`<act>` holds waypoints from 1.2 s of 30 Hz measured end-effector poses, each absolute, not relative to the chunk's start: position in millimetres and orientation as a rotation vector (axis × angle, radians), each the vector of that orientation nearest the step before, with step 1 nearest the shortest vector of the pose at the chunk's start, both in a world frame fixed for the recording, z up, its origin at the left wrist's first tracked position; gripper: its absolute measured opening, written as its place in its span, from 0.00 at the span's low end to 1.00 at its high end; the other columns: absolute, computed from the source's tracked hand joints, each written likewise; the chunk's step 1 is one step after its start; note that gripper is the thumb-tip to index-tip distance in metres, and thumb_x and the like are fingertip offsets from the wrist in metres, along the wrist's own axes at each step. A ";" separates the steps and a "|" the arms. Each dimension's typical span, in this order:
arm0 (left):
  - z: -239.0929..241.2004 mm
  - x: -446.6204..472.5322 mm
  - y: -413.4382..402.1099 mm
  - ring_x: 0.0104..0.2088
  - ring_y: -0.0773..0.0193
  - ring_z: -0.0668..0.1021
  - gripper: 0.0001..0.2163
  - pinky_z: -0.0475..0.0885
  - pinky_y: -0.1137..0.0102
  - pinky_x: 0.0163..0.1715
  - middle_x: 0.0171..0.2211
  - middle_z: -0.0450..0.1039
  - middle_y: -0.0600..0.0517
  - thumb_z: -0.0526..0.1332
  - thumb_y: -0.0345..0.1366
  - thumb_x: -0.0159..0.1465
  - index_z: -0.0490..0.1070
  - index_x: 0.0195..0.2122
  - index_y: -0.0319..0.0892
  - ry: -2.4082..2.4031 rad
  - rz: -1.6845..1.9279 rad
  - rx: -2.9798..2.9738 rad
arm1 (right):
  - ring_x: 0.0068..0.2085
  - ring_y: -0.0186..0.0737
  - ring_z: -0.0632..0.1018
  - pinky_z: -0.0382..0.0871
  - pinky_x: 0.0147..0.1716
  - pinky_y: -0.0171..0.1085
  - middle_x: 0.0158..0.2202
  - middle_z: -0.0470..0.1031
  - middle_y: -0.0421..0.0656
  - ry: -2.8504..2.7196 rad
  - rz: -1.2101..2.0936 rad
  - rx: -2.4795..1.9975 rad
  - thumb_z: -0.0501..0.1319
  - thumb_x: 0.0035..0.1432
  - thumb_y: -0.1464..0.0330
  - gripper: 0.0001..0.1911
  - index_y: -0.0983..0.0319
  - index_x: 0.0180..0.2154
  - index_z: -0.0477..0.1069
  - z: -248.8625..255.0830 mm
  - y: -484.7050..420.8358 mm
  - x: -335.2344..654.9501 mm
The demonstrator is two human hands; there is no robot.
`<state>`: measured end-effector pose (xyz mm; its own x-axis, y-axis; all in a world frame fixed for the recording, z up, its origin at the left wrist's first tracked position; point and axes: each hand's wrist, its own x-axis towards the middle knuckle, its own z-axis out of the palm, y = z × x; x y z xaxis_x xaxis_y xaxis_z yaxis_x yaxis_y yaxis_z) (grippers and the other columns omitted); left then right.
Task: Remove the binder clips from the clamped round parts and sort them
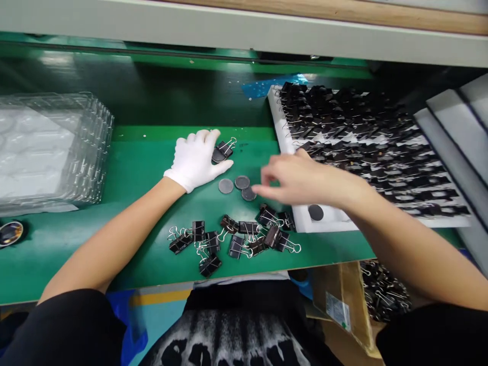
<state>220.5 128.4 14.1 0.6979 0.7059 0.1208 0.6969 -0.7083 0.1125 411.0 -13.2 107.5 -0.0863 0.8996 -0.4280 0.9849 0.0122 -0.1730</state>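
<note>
My left hand (196, 158), in a white glove, rests on the green bench with thumb and fingers spread. Between them lies a dark round disc (218, 155), partly hidden by the glove, with a black binder clip (225, 148) at its edge. My bare right hand (301, 178) is slightly blurred, its fingers loosely curled and apart. One fingertip reaches the edge of a black disc (249, 193); whether it touches I cannot tell. Beside that disc are another dark disc (242, 182) and a greyer disc (225, 186). Several loose binder clips (237, 247) lie nearer my body.
A white foam tray (280, 122) at right holds rows of binder clips, with a black disc (315, 212) on its front edge. Clear plastic trays (57, 152) are stacked at left. Below right, a cardboard box (343, 300) contains clips. A shelf edge (244, 30) spans the back.
</note>
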 end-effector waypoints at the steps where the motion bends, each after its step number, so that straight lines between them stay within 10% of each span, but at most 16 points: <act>1: 14.5 217.9 128.6 0.57 0.35 0.74 0.34 0.65 0.53 0.50 0.60 0.72 0.35 0.58 0.57 0.68 0.62 0.71 0.44 1.078 0.233 2.878 | 0.41 0.54 0.77 0.61 0.56 0.57 0.35 0.75 0.49 2.025 -0.647 1.888 0.61 0.66 0.48 0.23 0.59 0.29 0.77 109.5 -28.0 411.8; 7: 18.6 216.3 126.1 0.52 0.37 0.76 0.32 0.64 0.51 0.50 0.50 0.78 0.36 0.57 0.58 0.69 0.68 0.66 0.42 1.051 0.159 2.923 | 0.35 0.47 0.76 0.62 0.52 0.52 0.33 0.78 0.46 1.918 -0.775 1.841 0.64 0.66 0.53 0.20 0.59 0.28 0.76 89.8 -61.1 417.2; 12: 28.0 204.6 136.1 0.66 0.32 0.65 0.41 0.59 0.46 0.59 0.71 0.62 0.36 0.63 0.62 0.64 0.59 0.74 0.48 0.803 0.193 3.064 | 0.27 0.43 0.74 0.66 0.46 0.46 0.20 0.71 0.38 1.860 -0.927 2.002 0.64 0.66 0.55 0.19 0.56 0.25 0.73 86.4 -52.4 424.5; 19: 33.2 192.6 155.1 0.63 0.35 0.68 0.32 0.56 0.44 0.61 0.64 0.70 0.37 0.62 0.57 0.66 0.67 0.68 0.50 0.744 0.100 3.116 | 0.31 0.45 0.77 0.65 0.31 0.42 0.29 0.79 0.44 1.908 -0.845 2.212 0.62 0.66 0.56 0.16 0.57 0.31 0.79 95.1 -11.5 445.7; 30: 19.8 200.2 157.9 0.55 0.40 0.75 0.26 0.64 0.52 0.54 0.55 0.77 0.37 0.57 0.55 0.71 0.73 0.62 0.41 0.961 0.088 2.996 | 0.44 0.52 0.81 0.73 0.46 0.46 0.40 0.83 0.50 1.921 -0.720 2.383 0.60 0.68 0.60 0.14 0.60 0.35 0.79 63.6 68.3 433.8; 36: 10.8 203.3 161.9 0.54 0.44 0.76 0.23 0.67 0.55 0.52 0.53 0.79 0.43 0.64 0.55 0.66 0.77 0.55 0.45 0.956 0.228 2.793 | 0.63 0.67 0.70 0.64 0.60 0.64 0.62 0.70 0.60 2.064 -0.347 2.697 0.49 0.72 0.44 0.34 0.60 0.63 0.68 52.6 86.1 419.3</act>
